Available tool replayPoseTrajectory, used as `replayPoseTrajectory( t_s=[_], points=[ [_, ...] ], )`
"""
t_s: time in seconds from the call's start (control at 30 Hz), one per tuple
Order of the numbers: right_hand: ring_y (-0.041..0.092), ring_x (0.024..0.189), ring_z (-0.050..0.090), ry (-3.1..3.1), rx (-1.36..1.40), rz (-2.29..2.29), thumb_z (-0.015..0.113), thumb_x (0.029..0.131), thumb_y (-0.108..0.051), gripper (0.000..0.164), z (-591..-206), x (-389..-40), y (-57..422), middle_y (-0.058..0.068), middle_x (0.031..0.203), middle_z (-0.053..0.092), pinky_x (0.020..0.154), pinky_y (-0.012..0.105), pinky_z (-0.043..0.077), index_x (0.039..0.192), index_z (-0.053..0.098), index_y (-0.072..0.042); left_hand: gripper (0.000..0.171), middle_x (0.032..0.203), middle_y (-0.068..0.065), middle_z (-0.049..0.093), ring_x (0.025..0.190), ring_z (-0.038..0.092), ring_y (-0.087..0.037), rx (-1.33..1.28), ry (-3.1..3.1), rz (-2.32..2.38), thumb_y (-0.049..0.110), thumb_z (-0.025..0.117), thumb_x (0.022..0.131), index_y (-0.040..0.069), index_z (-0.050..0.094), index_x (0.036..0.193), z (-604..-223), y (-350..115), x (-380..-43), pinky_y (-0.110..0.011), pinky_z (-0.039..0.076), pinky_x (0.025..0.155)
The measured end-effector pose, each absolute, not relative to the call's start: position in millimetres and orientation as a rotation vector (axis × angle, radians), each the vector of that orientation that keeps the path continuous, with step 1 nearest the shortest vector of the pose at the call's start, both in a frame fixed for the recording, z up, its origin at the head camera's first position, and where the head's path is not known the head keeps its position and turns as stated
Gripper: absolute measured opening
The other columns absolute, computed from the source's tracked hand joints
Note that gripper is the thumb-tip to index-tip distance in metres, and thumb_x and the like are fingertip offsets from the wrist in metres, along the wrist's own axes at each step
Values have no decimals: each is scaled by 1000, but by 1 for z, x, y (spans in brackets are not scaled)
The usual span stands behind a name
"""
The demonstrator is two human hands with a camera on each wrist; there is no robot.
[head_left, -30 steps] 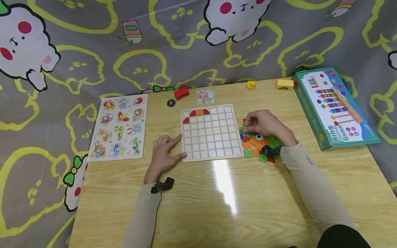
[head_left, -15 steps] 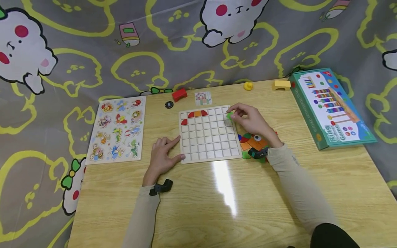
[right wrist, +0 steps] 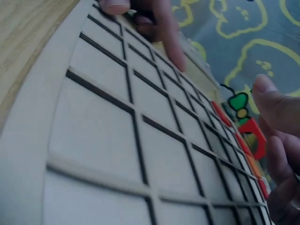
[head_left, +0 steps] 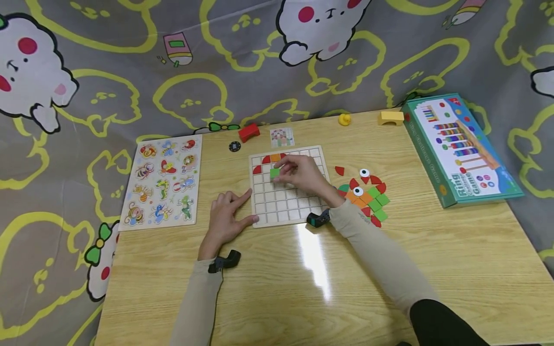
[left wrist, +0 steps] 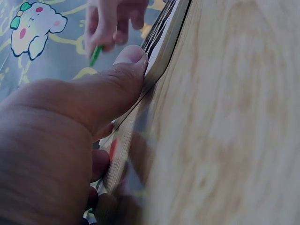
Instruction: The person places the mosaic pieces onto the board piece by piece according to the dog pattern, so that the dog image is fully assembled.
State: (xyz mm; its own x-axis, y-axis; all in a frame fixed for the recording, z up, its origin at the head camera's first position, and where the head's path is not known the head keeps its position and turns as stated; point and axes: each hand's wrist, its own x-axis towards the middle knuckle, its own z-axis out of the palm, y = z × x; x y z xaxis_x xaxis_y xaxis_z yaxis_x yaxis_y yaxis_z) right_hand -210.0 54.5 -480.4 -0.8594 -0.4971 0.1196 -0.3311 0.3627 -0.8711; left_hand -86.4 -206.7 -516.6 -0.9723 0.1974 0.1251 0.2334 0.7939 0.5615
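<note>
My right hand (head_left: 305, 174) pinches a green square tile (head_left: 274, 173) above the upper left part of the wooden grid board (head_left: 281, 206). In the left wrist view the green tile (left wrist: 95, 56) shows edge-on under the right fingers. My left hand (head_left: 227, 217) touches the board's left edge, thumb at the lower corner and index finger higher up. Red quarter-round tiles (head_left: 257, 169) and an orange square tile (head_left: 275, 157) lie in cells at the board's upper left; the right hand partly covers that row. The right wrist view shows mostly bare cells, and the held tile cannot be made out there.
Several loose tiles (head_left: 374, 205), green, orange and red, lie right of the board with round eye pieces (head_left: 364, 172). A picture card (head_left: 282, 137), red block (head_left: 248, 132), yellow block (head_left: 391, 118) and duck (head_left: 344, 119) stand behind. An insect puzzle (head_left: 166, 180) and boxed game (head_left: 463, 149) flank them.
My right hand has moved left from the loose tiles to above the board, carrying the green tile. The left hand has stayed at the board's edge. The view has shifted slightly.
</note>
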Motion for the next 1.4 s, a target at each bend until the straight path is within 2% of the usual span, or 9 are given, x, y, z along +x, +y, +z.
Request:
replayPoseTrajectory(
  t_s=[0.13,0.3,0.57,0.8,1.03,1.13,1.3,1.4],
  points=[
    [12,73,61,2540,-841,-1367,88,75,-29,37,-488,-210,32,0,88,69,69,30,49,105,75,-12,76,97,2,47,84,34,-18,-350,-2924,-911,55,77,79,31,50,146,-517,-207,-87,-35,23,78],
    [12,72,54,2660,-854,-1209,88,73,-35,36,-492,-210,11,-2,91,68,66,31,42,103,77,-18,76,96,2,47,84,34,-18,-352,-2917,-916,55,77,79,30,50,146,-518,-207,-87,-35,23,77],
    [10,78,56,2723,-832,-1040,85,75,-42,37,-489,-210,0,-8,99,72,66,31,45,105,77,-23,76,96,1,47,84,34,-19,-377,-2914,-895,55,76,80,31,50,146,-518,-206,-88,-35,24,77],
    [13,76,55,2720,-808,-1086,81,81,-33,25,-486,-210,0,-4,96,69,65,32,44,102,78,-19,76,96,1,47,84,34,-20,-383,-2916,-899,54,77,79,29,50,146,-514,-207,-89,-36,24,77],
    [13,79,57,2699,-794,-1094,81,81,-31,25,-486,-213,-2,-4,96,72,68,32,45,102,78,-18,76,97,1,48,83,34,-19,-383,-2923,-898,55,76,79,30,50,146,-513,-209,-90,-36,24,77],
    [14,75,57,2653,-848,-1158,80,83,-29,25,-486,-215,2,-1,94,72,68,32,46,104,78,-16,76,97,1,48,83,34,-19,-379,-2915,-907,55,77,79,30,50,146,-514,-209,-89,-36,24,77],
    [15,70,58,2605,-901,-1316,78,86,-23,25,-481,-219,26,6,91,65,66,32,47,108,76,-11,76,97,2,48,83,34,-18,-373,-2909,-915,56,77,79,30,50,146,-517,-209,-89,-35,23,77],
    [17,73,60,2655,-853,-1344,79,85,-20,25,-471,-221,55,8,92,65,67,32,48,106,76,-8,76,97,2,48,83,34,-18,-373,-2907,-915,56,76,79,30,50,146,-518,-209,-88,-36,23,77]
  ],
)
